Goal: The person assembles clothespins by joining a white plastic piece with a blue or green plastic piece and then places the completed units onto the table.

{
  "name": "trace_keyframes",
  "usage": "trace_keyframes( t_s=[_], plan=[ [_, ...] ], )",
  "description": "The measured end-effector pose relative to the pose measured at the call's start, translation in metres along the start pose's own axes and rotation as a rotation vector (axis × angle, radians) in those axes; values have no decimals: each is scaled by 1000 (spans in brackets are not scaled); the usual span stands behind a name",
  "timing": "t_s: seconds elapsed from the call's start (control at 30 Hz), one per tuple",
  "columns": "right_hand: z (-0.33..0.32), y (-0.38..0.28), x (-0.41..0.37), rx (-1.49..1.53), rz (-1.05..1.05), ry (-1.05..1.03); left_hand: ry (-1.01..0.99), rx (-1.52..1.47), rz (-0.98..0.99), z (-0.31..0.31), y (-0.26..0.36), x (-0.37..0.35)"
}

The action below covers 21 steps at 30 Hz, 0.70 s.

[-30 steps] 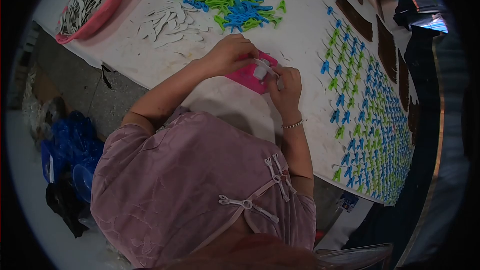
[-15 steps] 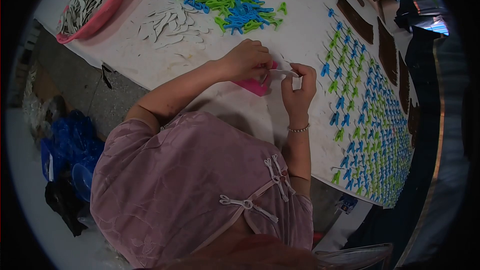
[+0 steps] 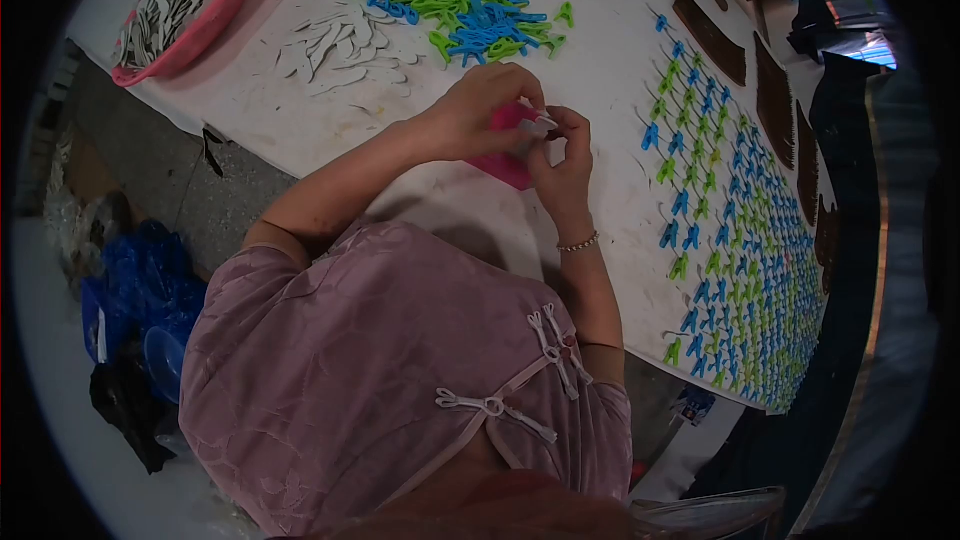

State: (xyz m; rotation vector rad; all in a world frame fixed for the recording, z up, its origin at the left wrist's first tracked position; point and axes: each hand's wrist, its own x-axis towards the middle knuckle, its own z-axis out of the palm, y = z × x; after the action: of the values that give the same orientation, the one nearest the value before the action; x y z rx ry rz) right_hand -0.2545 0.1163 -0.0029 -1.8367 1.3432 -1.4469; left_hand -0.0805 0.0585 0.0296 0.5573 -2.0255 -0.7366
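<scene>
Pinching white piece (image 3: 546,122): right hand (image 3: 565,160) | left hand (image 3: 485,112): fingers curled beside it, grip can't tell | pink block (image 3: 503,170) below

smooth plastic-looking pink base (image 3: 503,170), matt white strips (image 3: 347,44), plastic clips (image 3: 486,32), glossy crinkled plastic bag (image 3: 152,275), softly sheened cloth top (image 3: 370,340)

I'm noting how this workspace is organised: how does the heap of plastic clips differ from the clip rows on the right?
The clip heap is jumbled, its clips lying across one another; the clip rows are laid out in lines. The clip heap covers a smaller patch of the white tabletop than the clip rows. Both mix blue and green clips.
</scene>
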Motion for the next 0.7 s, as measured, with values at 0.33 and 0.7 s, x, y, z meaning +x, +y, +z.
trace_keyframes(
  t_s=[0.33, 0.7],
  plan=[
    [-7, 13, -8, -310, -123, -67, -120, 153, -27, -10, -19, -14],
    [-20, 12, -14, -472, -131, -51, -148, 73, -65, 8, -35, -11]
  ],
)
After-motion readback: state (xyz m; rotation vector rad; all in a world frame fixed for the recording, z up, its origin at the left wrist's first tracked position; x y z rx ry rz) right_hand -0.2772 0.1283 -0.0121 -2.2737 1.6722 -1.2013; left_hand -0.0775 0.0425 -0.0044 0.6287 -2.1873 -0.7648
